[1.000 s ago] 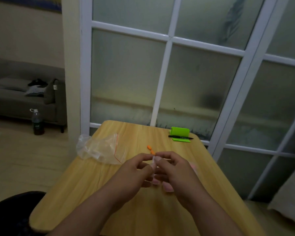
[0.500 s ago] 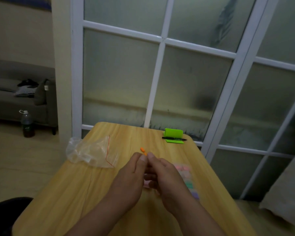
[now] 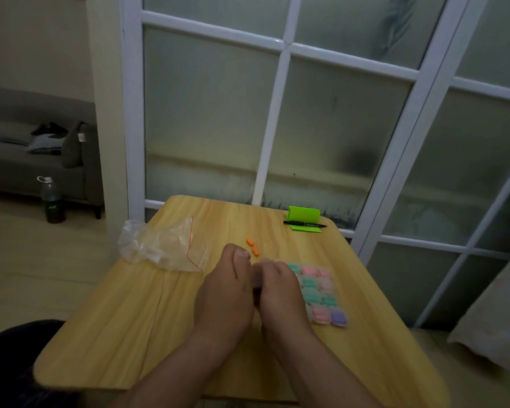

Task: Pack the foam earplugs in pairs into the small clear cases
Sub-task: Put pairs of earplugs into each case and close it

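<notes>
Both grips pressed together at centre, left hand [image 3: 223, 293] against right hand [image 3: 278, 290]; what they pinch is hidden. Two orange earplugs [image 3: 253, 246] wait loose at 12 o'clock. Filled cases [image 3: 321, 293] line up at 3 o'clock, so packing looks nearly done.

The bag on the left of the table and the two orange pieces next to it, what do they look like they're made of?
The bag looks like thin clear plastic film: see-through, crinkled and glossy, with a red line near its mouth, likely a zip seal. The two orange pieces look like soft matte foam, with rounded ends and no shine, though they are too small to be sure. The table under them shows a light wood-grain finish.
</notes>
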{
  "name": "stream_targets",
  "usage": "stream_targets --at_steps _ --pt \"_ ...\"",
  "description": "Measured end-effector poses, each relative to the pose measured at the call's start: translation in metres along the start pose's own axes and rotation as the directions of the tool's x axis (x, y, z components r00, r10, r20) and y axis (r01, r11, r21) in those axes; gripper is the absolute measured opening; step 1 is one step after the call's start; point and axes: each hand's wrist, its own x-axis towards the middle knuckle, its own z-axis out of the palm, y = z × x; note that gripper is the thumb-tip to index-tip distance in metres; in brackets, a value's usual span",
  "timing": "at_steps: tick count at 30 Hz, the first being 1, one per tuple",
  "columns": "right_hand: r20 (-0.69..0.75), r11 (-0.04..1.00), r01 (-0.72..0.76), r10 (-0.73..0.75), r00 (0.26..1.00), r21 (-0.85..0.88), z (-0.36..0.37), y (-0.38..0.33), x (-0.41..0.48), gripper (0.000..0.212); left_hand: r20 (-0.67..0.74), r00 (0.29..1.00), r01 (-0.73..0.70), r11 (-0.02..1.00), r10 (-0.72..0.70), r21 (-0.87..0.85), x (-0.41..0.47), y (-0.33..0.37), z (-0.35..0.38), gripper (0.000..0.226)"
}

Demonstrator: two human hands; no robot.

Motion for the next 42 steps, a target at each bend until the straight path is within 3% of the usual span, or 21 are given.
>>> stream_targets --at_steps 2,5,8,11,14,17,20,23,26,28,31,34,37,42 --pt "-0.042 0.998 -0.011 0.014 0.999 0.067 0.0 0.004 0.001 0.015 -0.045 0.999 0.024 0.998 -0.027 -0.061 0.004 0.003 -0.001 0.036" --pt "-0.029 0.985 -0.002 0.008 1.0 0.172 0.004 -0.007 -0.004 0.026 -0.025 0.994 0.098 0.97 -0.107 -0.222 0.002 0.013 -0.005 0.036" --pt "-0.026 0.996 0.093 -0.093 0.995 0.001 -0.003 -0.01 -0.003 0.024 0.09 0.958 0.286 0.87 -0.273 -0.401 -0.002 0.016 -0.013 0.029" --pt "0.009 0.956 0.198 -0.201 0.979 -0.215 -0.025 -0.011 0.006 0.022 0.424 0.819 0.572 0.599 -0.386 -0.56 -0.005 0.017 -0.019 0.025" --pt "0.137 0.899 0.249 -0.213 0.968 -0.361 -0.037 -0.011 0.009 0.015 0.704 0.62 0.779 0.381 -0.345 -0.499 -0.003 0.008 -0.027 0.04" --pt "0.288 0.843 0.356 -0.252 0.924 -0.404 -0.035 -0.013 0.006 0.01 0.842 0.479 0.851 0.364 -0.247 -0.378 0.002 0.0 -0.042 0.037" --pt "0.349 0.876 0.372 -0.26 0.9 -0.307 -0.031 -0.018 0.006 0.004 0.896 0.421 0.858 0.383 -0.141 -0.343 0.007 -0.008 -0.05 0.043" --pt "0.343 0.939 0.283 -0.205 0.917 -0.195 -0.029 -0.022 0.014 0.005 0.9 0.424 0.849 0.39 -0.096 -0.358 0.009 -0.011 -0.047 0.043" --pt "0.412 0.966 0.211 -0.132 0.901 -0.151 -0.029 -0.027 0.035 0.021 0.841 0.511 0.834 0.339 -0.177 -0.435 0.014 -0.011 -0.04 0.031" --pt "0.347 0.974 0.14 -0.071 0.935 -0.176 -0.028 -0.03 0.056 0.033 0.77 0.575 0.813 0.301 -0.277 -0.499 0.02 -0.013 -0.037 0.039" --pt "0.171 0.958 0.101 -0.056 0.984 -0.269 -0.026 -0.021 0.099 0.029 0.651 0.638 0.767 0.259 -0.411 -0.588 0.029 -0.017 -0.033 0.057" --pt "0.075 0.851 0.135 -0.113 0.991 -0.507 -0.021 0.002 0.141 0.02 0.581 0.658 0.733 0.23 -0.479 -0.64 0.035 -0.02 -0.03 0.061" --pt "0.077 0.684 0.114 -0.084 0.993 -0.72 -0.013 0.019 0.167 0.017 0.547 0.664 0.718 0.229 -0.51 -0.658 0.037 -0.022 -0.025 0.058" --pt "0.078 0.483 0.083 -0.032 0.996 -0.872 0.002 0.033 0.182 0.027 0.534 0.658 0.704 0.183 -0.531 -0.686 0.038 -0.02 -0.021 0.064"
